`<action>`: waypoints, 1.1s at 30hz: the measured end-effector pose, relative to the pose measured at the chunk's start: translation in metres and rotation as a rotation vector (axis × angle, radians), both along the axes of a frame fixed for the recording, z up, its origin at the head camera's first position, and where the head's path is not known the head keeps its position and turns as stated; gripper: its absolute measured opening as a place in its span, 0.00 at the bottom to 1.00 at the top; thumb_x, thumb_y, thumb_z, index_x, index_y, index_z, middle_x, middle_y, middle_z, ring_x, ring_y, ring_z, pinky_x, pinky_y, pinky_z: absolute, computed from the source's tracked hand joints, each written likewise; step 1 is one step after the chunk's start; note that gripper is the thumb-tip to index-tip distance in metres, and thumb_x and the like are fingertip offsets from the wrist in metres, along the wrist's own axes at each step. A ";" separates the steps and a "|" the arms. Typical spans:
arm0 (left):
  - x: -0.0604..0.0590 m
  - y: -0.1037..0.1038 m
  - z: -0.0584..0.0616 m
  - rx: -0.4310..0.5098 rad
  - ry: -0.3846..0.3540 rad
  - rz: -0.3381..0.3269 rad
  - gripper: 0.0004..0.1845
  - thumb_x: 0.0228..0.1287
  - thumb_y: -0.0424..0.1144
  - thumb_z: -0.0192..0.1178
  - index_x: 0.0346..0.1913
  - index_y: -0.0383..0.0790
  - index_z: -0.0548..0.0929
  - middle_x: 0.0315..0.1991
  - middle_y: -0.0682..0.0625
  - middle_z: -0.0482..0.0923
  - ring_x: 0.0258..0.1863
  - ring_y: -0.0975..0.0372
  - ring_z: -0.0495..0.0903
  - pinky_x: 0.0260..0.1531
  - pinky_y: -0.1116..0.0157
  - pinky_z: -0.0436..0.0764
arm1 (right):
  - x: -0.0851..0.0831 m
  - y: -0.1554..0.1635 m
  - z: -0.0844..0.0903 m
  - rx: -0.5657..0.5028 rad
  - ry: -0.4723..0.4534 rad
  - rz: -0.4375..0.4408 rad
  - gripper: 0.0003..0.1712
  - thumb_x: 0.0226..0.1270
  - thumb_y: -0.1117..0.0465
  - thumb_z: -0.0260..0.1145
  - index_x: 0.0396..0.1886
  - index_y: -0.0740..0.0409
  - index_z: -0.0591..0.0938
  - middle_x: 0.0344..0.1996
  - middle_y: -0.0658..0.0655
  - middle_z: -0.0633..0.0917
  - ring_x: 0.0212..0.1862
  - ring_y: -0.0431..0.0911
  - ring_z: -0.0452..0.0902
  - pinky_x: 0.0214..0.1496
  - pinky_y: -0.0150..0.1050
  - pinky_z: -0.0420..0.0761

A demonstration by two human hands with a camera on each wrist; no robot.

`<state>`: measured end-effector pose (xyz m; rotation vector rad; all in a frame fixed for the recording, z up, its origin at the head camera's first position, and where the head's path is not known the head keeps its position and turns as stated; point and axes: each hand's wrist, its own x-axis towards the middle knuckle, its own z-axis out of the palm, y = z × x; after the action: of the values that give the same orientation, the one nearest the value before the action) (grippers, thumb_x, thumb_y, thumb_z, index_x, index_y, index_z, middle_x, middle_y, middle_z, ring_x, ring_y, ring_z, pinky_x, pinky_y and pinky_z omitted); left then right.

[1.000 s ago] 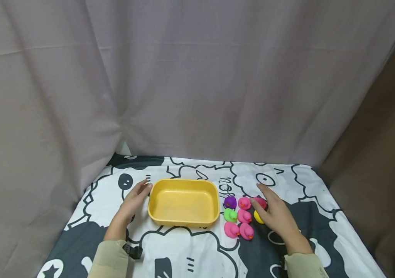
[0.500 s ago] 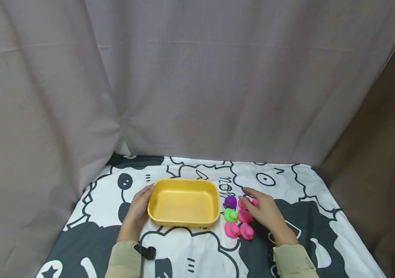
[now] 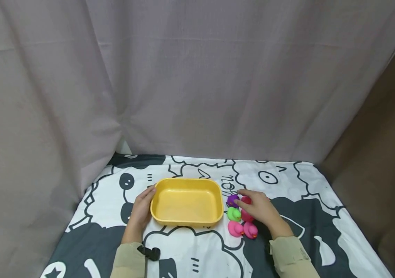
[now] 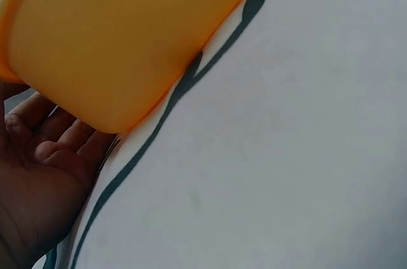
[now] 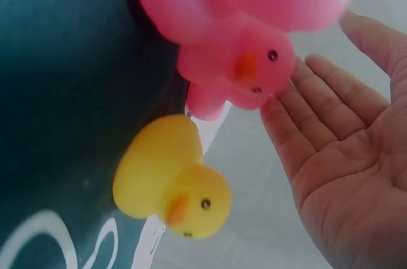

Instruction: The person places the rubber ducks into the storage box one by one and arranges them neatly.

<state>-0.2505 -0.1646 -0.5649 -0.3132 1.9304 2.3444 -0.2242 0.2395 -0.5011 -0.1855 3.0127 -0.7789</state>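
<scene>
1. Covered the surface (image 3: 287, 181) with a black-and-white cartoon-print cloth; hung grey drapery behind and along the left edge, brown fabric past the right edge.
2. Sat near the middle of the surface, slightly toward the left edge: a yellow tray (image 3: 186, 201), seen with nothing inside.
3. Rested against the tray's left wall: the left hand (image 3: 143, 204), fingers straight and relaxed, palm flat to the plastic in the left wrist view (image 4: 44, 173), gripping nothing.
4. Clustered just beside the tray's right wall, toward the near edge: small rubber ducks — a purple duck (image 3: 232, 200), a green duck (image 3: 233, 213), two pink ducks (image 3: 242, 229), a red duck (image 3: 246, 200) partly hidden.
5. Lay over the right side of that cluster: the right hand (image 3: 258, 208), open, fingers extended, holding nothing.
6. Showed in the right wrist view: a yellow duck (image 5: 172, 180) and a pink duck (image 5: 241, 68) just beside the open palm (image 5: 346, 173).
7. Lay by the left sleeve at the near edge: a small black strap fitting (image 3: 150, 253).
</scene>
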 end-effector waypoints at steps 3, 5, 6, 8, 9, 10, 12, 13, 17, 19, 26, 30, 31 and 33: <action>0.000 0.000 -0.001 0.001 0.002 -0.004 0.24 0.75 0.50 0.55 0.68 0.46 0.76 0.72 0.53 0.68 0.74 0.58 0.61 0.73 0.58 0.63 | -0.002 -0.003 -0.003 0.018 -0.014 -0.008 0.30 0.64 0.45 0.72 0.63 0.53 0.82 0.55 0.60 0.84 0.58 0.59 0.77 0.55 0.59 0.83; 0.001 0.001 -0.003 -0.005 0.009 -0.003 0.24 0.75 0.51 0.55 0.68 0.46 0.77 0.72 0.53 0.68 0.74 0.58 0.61 0.73 0.58 0.63 | -0.002 -0.003 -0.005 0.032 -0.012 0.003 0.29 0.64 0.46 0.72 0.62 0.53 0.82 0.53 0.59 0.85 0.56 0.58 0.78 0.54 0.58 0.83; 0.001 0.002 -0.003 -0.002 0.007 -0.001 0.24 0.75 0.51 0.55 0.68 0.46 0.77 0.72 0.53 0.68 0.74 0.58 0.61 0.73 0.58 0.63 | -0.003 -0.003 -0.006 0.039 -0.009 0.009 0.29 0.64 0.46 0.73 0.61 0.54 0.83 0.53 0.59 0.85 0.56 0.57 0.78 0.54 0.57 0.84; 0.001 0.002 -0.004 0.004 0.010 -0.002 0.24 0.75 0.50 0.55 0.68 0.46 0.77 0.72 0.53 0.69 0.74 0.58 0.61 0.73 0.58 0.63 | -0.004 -0.003 -0.007 0.054 0.001 0.027 0.27 0.64 0.47 0.73 0.59 0.54 0.84 0.51 0.58 0.86 0.54 0.56 0.79 0.54 0.57 0.84; 0.002 0.002 -0.004 0.004 0.010 -0.002 0.24 0.75 0.50 0.55 0.68 0.46 0.77 0.71 0.53 0.69 0.74 0.58 0.61 0.73 0.58 0.63 | -0.005 -0.003 -0.008 0.063 0.011 0.038 0.26 0.64 0.48 0.73 0.59 0.54 0.84 0.50 0.57 0.86 0.54 0.56 0.80 0.54 0.57 0.84; 0.002 0.002 -0.004 0.007 0.011 -0.003 0.23 0.75 0.49 0.55 0.68 0.46 0.77 0.71 0.53 0.69 0.74 0.58 0.61 0.73 0.58 0.63 | -0.005 -0.003 -0.009 0.067 0.015 0.042 0.26 0.64 0.49 0.74 0.58 0.54 0.85 0.49 0.57 0.86 0.53 0.55 0.80 0.54 0.56 0.84; 0.002 0.001 -0.004 0.006 0.010 -0.004 0.23 0.75 0.49 0.55 0.68 0.46 0.77 0.71 0.54 0.69 0.74 0.59 0.61 0.73 0.59 0.63 | -0.007 -0.003 -0.011 0.073 0.018 0.044 0.25 0.63 0.49 0.74 0.57 0.54 0.85 0.48 0.55 0.87 0.52 0.54 0.80 0.54 0.55 0.84; 0.001 0.001 -0.004 0.003 0.010 -0.007 0.23 0.75 0.49 0.55 0.68 0.46 0.77 0.71 0.53 0.69 0.74 0.59 0.61 0.73 0.59 0.63 | -0.007 -0.003 -0.011 0.073 0.017 0.045 0.25 0.64 0.49 0.74 0.57 0.54 0.85 0.48 0.55 0.87 0.52 0.54 0.80 0.54 0.55 0.84; 0.001 -0.001 -0.003 -0.020 0.007 -0.008 0.24 0.74 0.51 0.56 0.68 0.47 0.77 0.72 0.54 0.68 0.75 0.59 0.60 0.74 0.59 0.62 | -0.009 -0.006 -0.013 0.060 -0.002 0.029 0.27 0.63 0.47 0.74 0.58 0.53 0.84 0.49 0.54 0.86 0.52 0.53 0.79 0.53 0.55 0.84; 0.001 -0.001 -0.003 -0.022 0.011 -0.010 0.25 0.74 0.52 0.57 0.68 0.46 0.77 0.72 0.53 0.68 0.75 0.59 0.59 0.74 0.59 0.62 | -0.010 -0.007 -0.014 0.055 -0.008 0.018 0.28 0.63 0.47 0.74 0.59 0.54 0.84 0.49 0.55 0.86 0.52 0.53 0.79 0.53 0.55 0.84; 0.000 0.000 -0.001 -0.026 0.008 -0.006 0.24 0.74 0.52 0.57 0.68 0.48 0.77 0.71 0.55 0.69 0.75 0.60 0.60 0.73 0.60 0.63 | -0.011 -0.013 -0.014 0.071 0.002 -0.022 0.28 0.61 0.47 0.75 0.58 0.54 0.84 0.47 0.55 0.86 0.49 0.52 0.79 0.53 0.55 0.84; 0.000 0.000 -0.001 -0.027 0.003 -0.004 0.25 0.73 0.52 0.57 0.68 0.48 0.77 0.71 0.55 0.69 0.74 0.60 0.60 0.73 0.60 0.63 | -0.011 -0.014 -0.015 0.074 -0.001 -0.039 0.28 0.61 0.46 0.75 0.58 0.54 0.84 0.48 0.56 0.86 0.50 0.53 0.79 0.54 0.55 0.84; 0.000 0.000 -0.001 -0.028 0.005 -0.005 0.25 0.73 0.52 0.57 0.68 0.47 0.77 0.72 0.54 0.68 0.75 0.59 0.60 0.73 0.60 0.63 | -0.011 -0.014 -0.015 0.073 -0.001 -0.041 0.28 0.61 0.46 0.75 0.58 0.54 0.84 0.49 0.56 0.86 0.50 0.53 0.79 0.54 0.55 0.84; 0.000 0.000 -0.002 -0.023 0.009 -0.005 0.26 0.73 0.52 0.57 0.68 0.46 0.76 0.72 0.53 0.68 0.74 0.58 0.61 0.73 0.60 0.64 | -0.011 -0.015 -0.016 0.068 -0.001 -0.039 0.28 0.61 0.47 0.75 0.58 0.55 0.84 0.49 0.56 0.86 0.51 0.53 0.79 0.54 0.55 0.84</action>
<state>-0.2505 -0.1647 -0.5672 -0.2996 1.9607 2.3258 -0.2347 0.2250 -0.5170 -0.1249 3.0452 -0.6772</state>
